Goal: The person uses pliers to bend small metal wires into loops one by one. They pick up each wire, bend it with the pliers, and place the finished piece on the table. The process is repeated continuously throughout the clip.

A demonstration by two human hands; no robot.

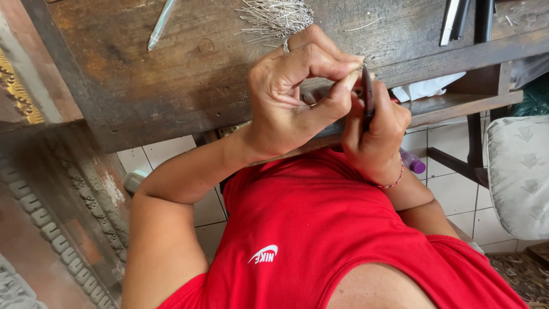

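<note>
The person in the red shirt [320,240] sits close to an old wooden table [171,74], and both hands meet right at its near edge, above a lower wooden shelf [452,106]. There is little room there, because the hands sit between the table edge and the person's chest. The table top behind the hands has more open space. The left hand [294,86] is curled up, with its thumb and first finger pinched together on something too small to see. It wears a ring [286,47]. The right hand [374,134] is closed around a thin dark tool [367,94]. The tool stands almost straight up and down in the picture, and its top end meets the pinching fingertips of the left hand. A red string bracelet [392,184] goes around the right wrist. Just behind the left hand lies a loose pile of thin silver wires [274,17] on the table. A long pale tool [160,24] lies further left. Some dark tools [466,20] rest near the right end. A small purple bottle [413,162] peeks out beside the right wrist. A pale cushion [517,171] sits far right over the tiled floor [457,194].
</note>
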